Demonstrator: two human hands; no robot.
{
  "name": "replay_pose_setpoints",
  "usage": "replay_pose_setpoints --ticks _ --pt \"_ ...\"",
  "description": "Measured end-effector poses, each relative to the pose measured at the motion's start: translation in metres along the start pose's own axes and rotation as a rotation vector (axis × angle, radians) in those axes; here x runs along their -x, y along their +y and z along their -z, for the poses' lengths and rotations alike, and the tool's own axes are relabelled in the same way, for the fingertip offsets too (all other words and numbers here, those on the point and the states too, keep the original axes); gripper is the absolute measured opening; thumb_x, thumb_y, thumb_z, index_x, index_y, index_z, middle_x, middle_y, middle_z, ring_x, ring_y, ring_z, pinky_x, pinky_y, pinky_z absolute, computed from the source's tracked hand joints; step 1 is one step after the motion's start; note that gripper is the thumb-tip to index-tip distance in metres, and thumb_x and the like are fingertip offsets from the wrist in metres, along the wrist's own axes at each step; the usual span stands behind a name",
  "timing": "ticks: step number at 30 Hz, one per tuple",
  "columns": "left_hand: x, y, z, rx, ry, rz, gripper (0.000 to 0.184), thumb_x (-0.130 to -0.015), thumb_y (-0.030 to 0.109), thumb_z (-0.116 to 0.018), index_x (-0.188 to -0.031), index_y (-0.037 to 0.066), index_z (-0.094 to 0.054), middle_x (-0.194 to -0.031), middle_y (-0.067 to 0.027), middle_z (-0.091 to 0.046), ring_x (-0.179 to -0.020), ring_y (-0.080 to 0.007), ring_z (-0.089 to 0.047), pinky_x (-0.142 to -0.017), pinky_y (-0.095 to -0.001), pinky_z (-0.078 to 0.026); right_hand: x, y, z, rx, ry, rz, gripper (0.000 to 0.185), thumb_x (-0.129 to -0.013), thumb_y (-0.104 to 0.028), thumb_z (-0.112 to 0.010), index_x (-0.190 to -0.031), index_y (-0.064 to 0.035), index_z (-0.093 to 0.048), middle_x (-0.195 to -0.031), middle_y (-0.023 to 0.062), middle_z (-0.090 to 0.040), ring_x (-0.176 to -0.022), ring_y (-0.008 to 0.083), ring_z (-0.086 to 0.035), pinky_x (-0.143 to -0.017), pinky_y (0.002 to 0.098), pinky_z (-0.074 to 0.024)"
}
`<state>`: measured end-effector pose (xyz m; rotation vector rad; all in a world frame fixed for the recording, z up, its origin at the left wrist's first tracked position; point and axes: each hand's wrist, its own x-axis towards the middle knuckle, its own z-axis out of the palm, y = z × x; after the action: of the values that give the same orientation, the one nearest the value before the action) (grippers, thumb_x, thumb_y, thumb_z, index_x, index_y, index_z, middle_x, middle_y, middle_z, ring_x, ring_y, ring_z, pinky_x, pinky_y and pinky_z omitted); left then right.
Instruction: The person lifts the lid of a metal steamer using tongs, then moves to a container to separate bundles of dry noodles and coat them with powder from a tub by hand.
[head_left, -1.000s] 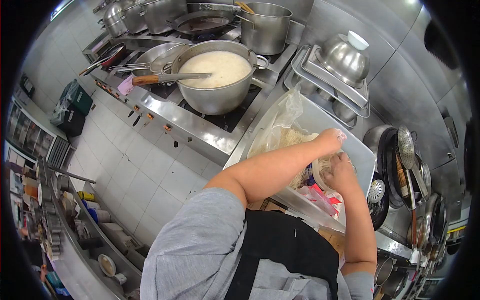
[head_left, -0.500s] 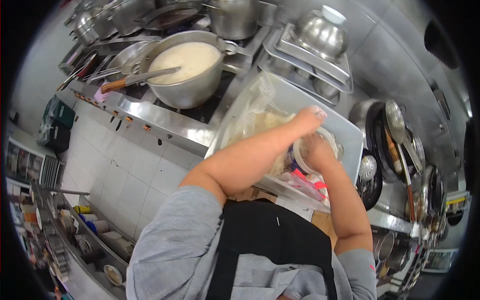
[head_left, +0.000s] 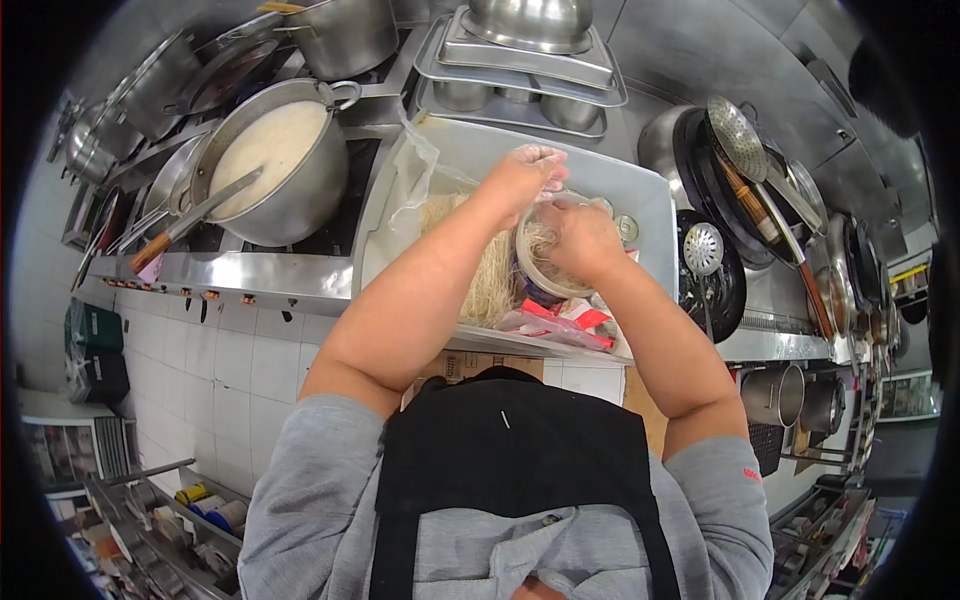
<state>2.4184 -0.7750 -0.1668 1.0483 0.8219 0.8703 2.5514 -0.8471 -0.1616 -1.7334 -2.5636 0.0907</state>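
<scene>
You bend both bare hands over a pale plastic bin (head_left: 648,205) on the counter (head_left: 625,138), at work around a round container (head_left: 562,291) of thin, pale strands (head_left: 543,254). Your right hand (head_left: 583,237) reaches down into the container, its fingers bent onto the strands and partly hidden; whether they grip any cannot be told. Your left hand (head_left: 530,177) is at the container's far side, fingers bent and drawn together, with pale patches on the fingertips; whether it holds anything cannot be told.

Nearer you than your left hand, and just beside the container, a loose bundle of pale strands (head_left: 487,285) lies in the bin. Clear plastic (head_left: 412,178) drapes over the bin's wall to the left of that hand. Just to the right of your right hand stand metal cans (head_left: 627,230), while a red-and-white packet (head_left: 573,325) lies on the near side of it.

Well to the left of your left hand, a large metal pot (head_left: 305,200) of whitish liquid (head_left: 270,150) sits on the stove with a wooden-handled utensil (head_left: 155,253) across its rim. Stacked metal trays (head_left: 530,68) stand beyond both hands.
</scene>
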Motion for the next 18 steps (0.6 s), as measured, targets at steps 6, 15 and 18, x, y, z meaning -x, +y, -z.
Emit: replay_pose_setpoints --ticks 6,15,18 --pt "-0.007 0.004 0.006 -0.178 -0.002 -0.171 0.026 -0.093 0.02 -0.052 -0.113 0.003 -0.056 -0.101 -0.0084 -0.062 -0.091 -0.0149 -0.059 -0.078 -0.0288 -0.047 0.002 0.004 -0.004 -0.078 0.131 0.019 0.042 -0.069 -0.013 -0.063 -0.11 -0.0163 -0.06 -0.104 0.0117 -0.06 -0.093 0.0319 -0.06 -0.087 0.043 -0.0446" --pt "0.019 0.023 0.004 -0.507 0.008 -0.323 0.028 -0.09 0.014 -0.053 -0.114 -0.001 -0.058 -0.103 -0.0104 -0.064 -0.09 -0.0154 -0.06 -0.078 -0.0277 -0.049 0.018 0.016 0.018 -0.174 -0.04 0.059 0.061 -0.063 -0.003 -0.068 -0.121 -0.0117 -0.054 -0.12 0.0158 -0.051 -0.11 0.0363 -0.049 -0.096 0.042 -0.0413" --pt "0.026 0.032 0.012 -0.835 -0.078 -0.338 0.034 -0.08 0.017 -0.064 -0.109 -0.001 -0.06 -0.104 -0.0149 -0.065 -0.09 -0.0221 -0.063 -0.08 -0.0327 -0.05 0.027 0.028 0.022 -0.182 -0.079 0.066 0.068 -0.067 -0.002 -0.067 -0.13 -0.0145 -0.045 -0.125 0.0166 -0.049 -0.116 0.0335 -0.049 -0.093 0.0414 -0.0444"
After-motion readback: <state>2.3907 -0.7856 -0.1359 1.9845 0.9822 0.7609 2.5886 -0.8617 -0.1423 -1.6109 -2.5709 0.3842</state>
